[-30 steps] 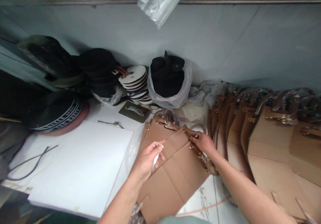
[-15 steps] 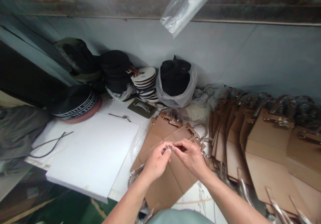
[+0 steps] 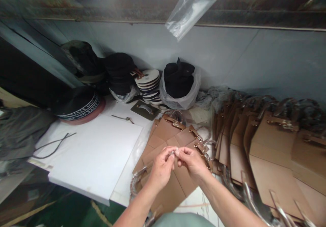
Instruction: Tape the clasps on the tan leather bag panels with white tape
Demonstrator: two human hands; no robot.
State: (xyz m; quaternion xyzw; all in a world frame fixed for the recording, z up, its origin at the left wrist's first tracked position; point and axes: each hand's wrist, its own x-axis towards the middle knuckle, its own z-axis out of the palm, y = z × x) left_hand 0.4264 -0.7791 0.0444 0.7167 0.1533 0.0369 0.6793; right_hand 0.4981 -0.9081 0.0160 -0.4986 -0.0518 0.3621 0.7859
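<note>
My left hand [image 3: 163,164] and my right hand [image 3: 189,161] meet fingertip to fingertip above a fanned pile of tan leather bag panels [image 3: 163,130]. Both hands are closed in a pinch. Between the fingertips is something small and pale, too tiny to name. The panels under my hands carry short straps with metal clasps [image 3: 175,122] at their far ends. A plastic-wrapped handle [image 3: 136,183] curves out at the pile's near left side.
To the right hang or lean many more tan panels [image 3: 270,152] with wrapped handles. A white board [image 3: 102,155] lies left, with a dark cord [image 3: 54,145]. Behind stand ribbon reels [image 3: 150,77], black webbing rolls [image 3: 178,79] in plastic and a dark olive piece [image 3: 145,110]. A clear bag [image 3: 191,11] hangs above.
My hands are slightly lower in the view and still together. The right fingers have curled in more around the fingertips. The whole scene has shifted a little downward.
</note>
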